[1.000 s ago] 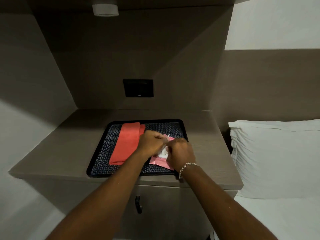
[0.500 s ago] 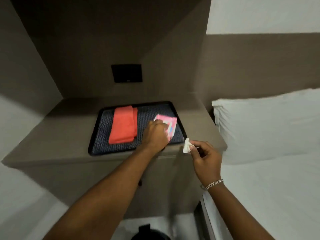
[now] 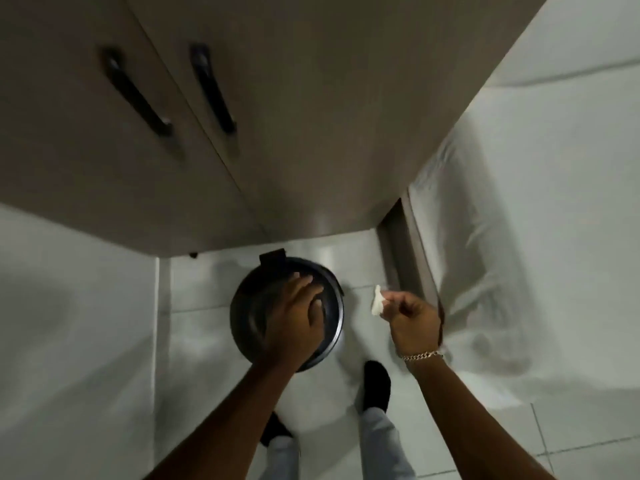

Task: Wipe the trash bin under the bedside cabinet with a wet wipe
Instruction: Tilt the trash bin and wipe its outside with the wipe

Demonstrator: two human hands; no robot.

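Note:
A round black trash bin [image 3: 250, 306] with a lid stands on the white tiled floor just below the bedside cabinet [image 3: 242, 133]. My left hand [image 3: 296, 318] lies flat on the bin's lid, fingers spread over its right half. My right hand [image 3: 412, 318] hovers to the right of the bin, pinching a small white wet wipe [image 3: 376, 300] between thumb and fingers. The wipe hangs clear of the bin.
The cabinet front carries two black bar handles [image 3: 138, 91] and overhangs the bin. The white bed [image 3: 519, 237] and its frame edge [image 3: 401, 251] close in on the right. My feet in dark socks [image 3: 376, 386] stand just in front of the bin.
The view has swung down from the cabinet top to the floor. My left hand left the pink wipe pack and now rests on the bin lid. My right hand came down holding the wipe.

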